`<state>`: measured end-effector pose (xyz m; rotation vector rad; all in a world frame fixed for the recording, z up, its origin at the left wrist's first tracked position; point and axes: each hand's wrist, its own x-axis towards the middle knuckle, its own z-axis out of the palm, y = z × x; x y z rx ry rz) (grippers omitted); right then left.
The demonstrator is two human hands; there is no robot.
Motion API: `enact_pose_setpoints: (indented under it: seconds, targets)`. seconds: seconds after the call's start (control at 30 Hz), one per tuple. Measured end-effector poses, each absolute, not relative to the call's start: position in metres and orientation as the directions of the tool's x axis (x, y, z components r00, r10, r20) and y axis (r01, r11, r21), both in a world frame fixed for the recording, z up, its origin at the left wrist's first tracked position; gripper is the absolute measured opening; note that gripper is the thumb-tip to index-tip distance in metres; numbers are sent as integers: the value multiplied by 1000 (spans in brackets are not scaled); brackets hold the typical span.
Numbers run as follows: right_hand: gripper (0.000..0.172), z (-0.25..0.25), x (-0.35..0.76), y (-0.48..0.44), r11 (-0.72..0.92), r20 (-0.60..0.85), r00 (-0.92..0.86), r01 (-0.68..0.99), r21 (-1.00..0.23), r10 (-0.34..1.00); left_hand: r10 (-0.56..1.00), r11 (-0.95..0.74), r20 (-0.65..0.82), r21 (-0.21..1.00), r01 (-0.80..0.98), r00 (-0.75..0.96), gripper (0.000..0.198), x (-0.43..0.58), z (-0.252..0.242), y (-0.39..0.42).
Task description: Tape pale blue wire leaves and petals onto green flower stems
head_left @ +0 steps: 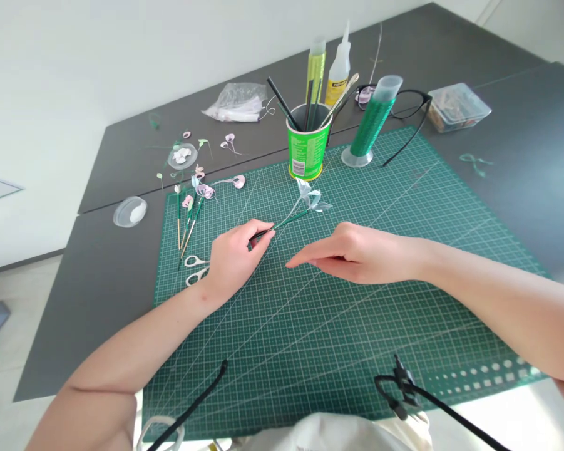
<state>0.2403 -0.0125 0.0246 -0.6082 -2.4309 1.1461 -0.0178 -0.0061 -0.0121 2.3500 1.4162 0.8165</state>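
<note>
Over the middle of the green cutting mat (357, 338), just in front of where I'd look past the person's shoulders, both bare hands are at work. The left hand (237, 254) pinches a dark, thin stick between thumb and fingers; from that grip a green stem (295, 218) and a paler strand run up and to the right, and a pale blue-white flower (313, 200) with looped petals sits at their far end, near the foot of the green cup (306, 150). The right hand (354, 254) is well apart from the stick, its index finger stretched toward the left hand and its other fingers curled beneath; I can't tell whether it grips anything.

White-handled scissors (203, 262) lie partly hidden beside the left wrist. Beyond them, pink and lilac flowers (206, 191) on thin sticks rest at the mat's left edge. Dark rods and a pale-handled tool stand in the cup. To its right, a tube wound in green (373, 125) stands tilted in my view, with black glasses (429, 99) behind it and a clear lidded box (459, 106) farther right. Behind the cup, a glue bottle (338, 72) stands on the dark worktop (75, 300), and a crumpled plastic bag (239, 100) lies to the left.
</note>
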Motion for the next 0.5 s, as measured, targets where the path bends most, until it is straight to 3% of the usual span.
enact_pose_setpoints:
  seconds: [0.33,0.5]
  targets:
    - [46,28,243,-13,488,-48,-851,346,-801,524,837,-532,408,449,718,365,12,-19,-12,-3]
    - [47,36,247,-14,457,-79,-883,314,-833,463,797,-560,452,301,772,401,9,-24,-15,3]
